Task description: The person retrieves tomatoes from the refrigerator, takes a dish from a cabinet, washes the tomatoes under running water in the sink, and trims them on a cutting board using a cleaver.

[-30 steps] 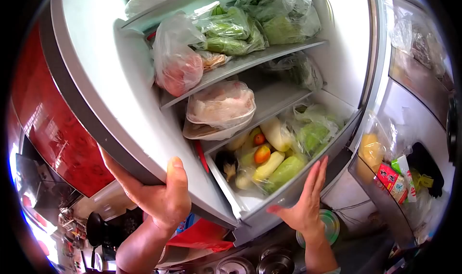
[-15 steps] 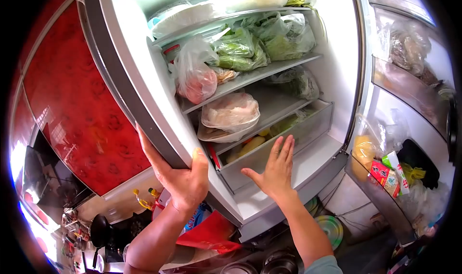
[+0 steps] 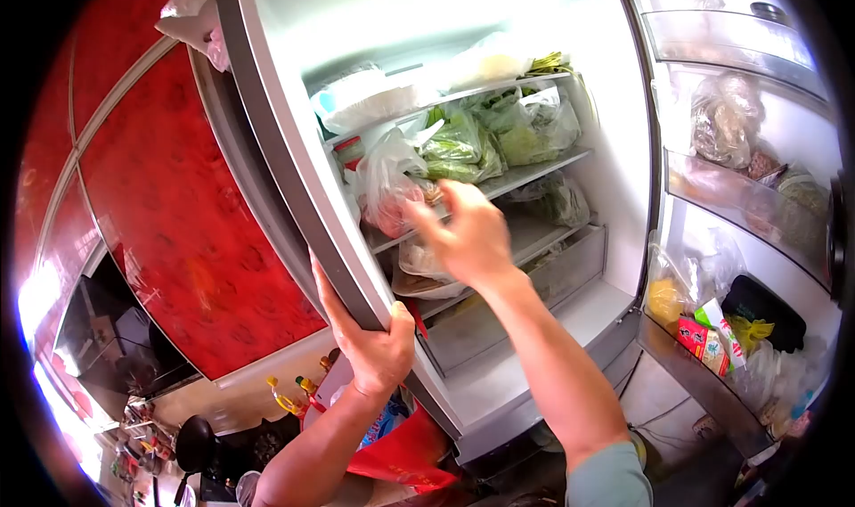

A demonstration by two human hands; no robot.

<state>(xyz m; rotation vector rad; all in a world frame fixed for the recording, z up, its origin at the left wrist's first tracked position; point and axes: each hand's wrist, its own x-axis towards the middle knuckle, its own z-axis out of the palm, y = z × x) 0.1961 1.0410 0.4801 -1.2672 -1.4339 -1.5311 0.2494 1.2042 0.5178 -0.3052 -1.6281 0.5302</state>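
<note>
My left hand point(image 3: 374, 347) clasps the front side edge of the open refrigerator point(image 3: 298, 186), thumb on the inner side and fingers along the outside. Slightly blurred, my right hand point(image 3: 468, 235) reaches into the compartment with thumb and forefinger apart, holding nothing I can see. It hovers before a clear plastic bag of reddish round items point(image 3: 387, 182) on the middle shelf; contact cannot be told. Bagged green vegetables point(image 3: 459, 146) lie beside that bag. Below, a wrapped white tray point(image 3: 419, 262) is partly hidden by my hand. The clear drawer point(image 3: 472, 333) is shut.
On the right, the open door point(image 3: 659, 355) carries racks with bagged food and a red packet point(image 3: 702, 342). Red cabinet panels point(image 3: 187, 231) stand left. A red bag point(image 3: 405, 453) sits below my left arm, near a black pan point(image 3: 196, 445).
My right hand has risen from in front of the lower drawer to the bag on the middle shelf. My left hand stays on the refrigerator edge. The view has shifted upward.
</note>
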